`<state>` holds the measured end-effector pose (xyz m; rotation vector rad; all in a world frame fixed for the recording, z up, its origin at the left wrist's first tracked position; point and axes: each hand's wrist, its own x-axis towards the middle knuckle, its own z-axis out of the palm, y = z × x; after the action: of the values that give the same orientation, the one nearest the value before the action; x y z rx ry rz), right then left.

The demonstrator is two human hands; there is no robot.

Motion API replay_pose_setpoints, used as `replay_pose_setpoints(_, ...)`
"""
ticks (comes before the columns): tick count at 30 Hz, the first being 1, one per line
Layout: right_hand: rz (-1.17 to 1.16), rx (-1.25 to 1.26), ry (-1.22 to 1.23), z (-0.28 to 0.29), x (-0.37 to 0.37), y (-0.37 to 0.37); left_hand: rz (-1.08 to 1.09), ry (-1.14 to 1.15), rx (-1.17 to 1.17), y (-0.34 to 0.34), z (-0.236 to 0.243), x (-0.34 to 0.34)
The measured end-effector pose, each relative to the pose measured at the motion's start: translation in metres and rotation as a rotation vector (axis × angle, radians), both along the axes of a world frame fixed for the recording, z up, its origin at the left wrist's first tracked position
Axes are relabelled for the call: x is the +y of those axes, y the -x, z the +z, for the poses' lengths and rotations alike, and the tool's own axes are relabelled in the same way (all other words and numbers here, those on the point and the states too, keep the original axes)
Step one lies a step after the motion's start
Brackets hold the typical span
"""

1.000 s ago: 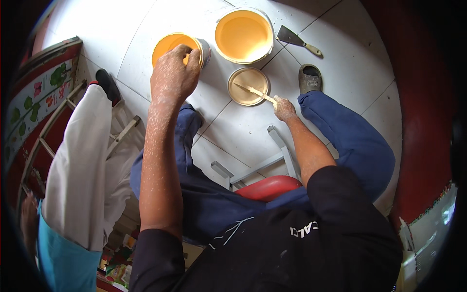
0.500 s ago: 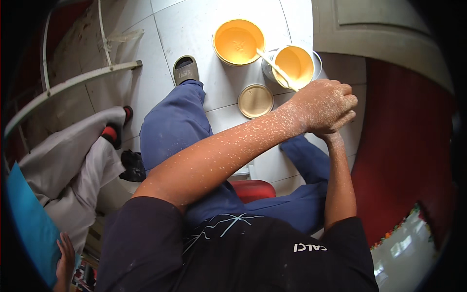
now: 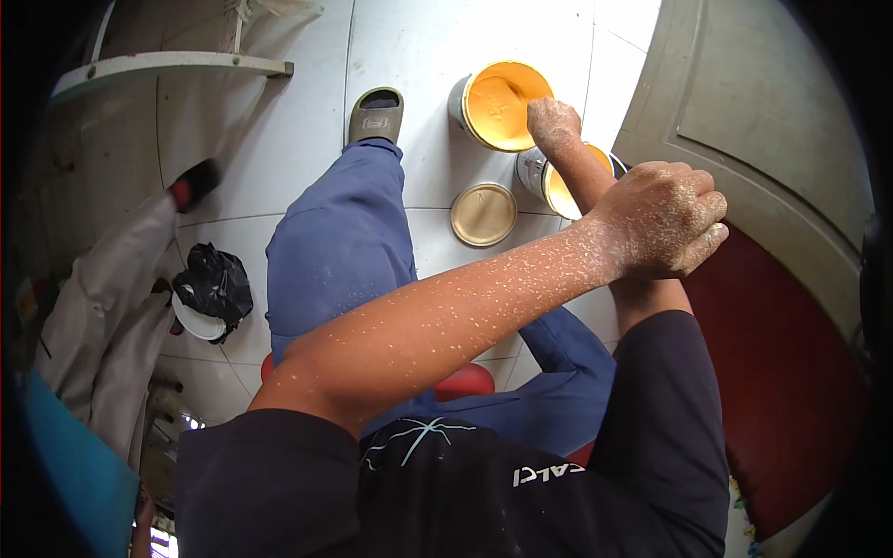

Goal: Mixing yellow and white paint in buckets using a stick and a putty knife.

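Observation:
My left arm crosses in front of me, and my left hand (image 3: 662,220) is a fist speckled with pale paint; whatever is inside its fingers is hidden. Beneath it my right arm reaches out to the paint buckets. My right hand (image 3: 554,123) is closed at the right rim of the larger paint bucket (image 3: 502,102), which holds yellow-orange paint; I cannot make out what it grips. A smaller paint bucket (image 3: 562,192) with yellow paint stands partly hidden behind my right forearm. A round tan lid (image 3: 484,214) lies on the floor near the buckets.
A pale panelled door (image 3: 791,130) is at the upper right, above a dark red surface (image 3: 781,372). A white metal frame (image 3: 167,63) is at upper left. Another person's legs (image 3: 112,288) are at left, near a white tub with a black bag (image 3: 214,293).
My right hand has gone from under my left fist out to the larger bucket. The pale stick across the buckets no longer shows. The view has shifted, and the other person's legs have moved.

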<state>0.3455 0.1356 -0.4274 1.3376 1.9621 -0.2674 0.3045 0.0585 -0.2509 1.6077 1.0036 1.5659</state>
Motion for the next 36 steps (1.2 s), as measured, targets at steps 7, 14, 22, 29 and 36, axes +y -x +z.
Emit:
replay_pose_setpoints(7,-0.192,0.121,-0.05,-0.006,0.009,0.015,-0.018,0.078,-0.04,0.016,0.005,0.007)
replay_pose_setpoints(14,-0.091,0.146,0.097,-0.014,0.022,0.013,-0.101,0.123,0.024,0.018,0.0,0.003)
replay_pose_setpoints(22,-0.103,0.083,0.159,-0.023,0.032,0.015,-0.123,0.109,0.05,0.014,0.001,-0.001)
replay_pose_setpoints(29,0.03,0.145,0.261,-0.034,-0.002,0.013,-0.083,0.136,0.062,0.013,0.002,0.0)
replay_pose_setpoints(36,-0.27,0.192,0.032,-0.032,0.005,-0.009,-0.123,0.165,0.046,0.013,0.004,0.002)
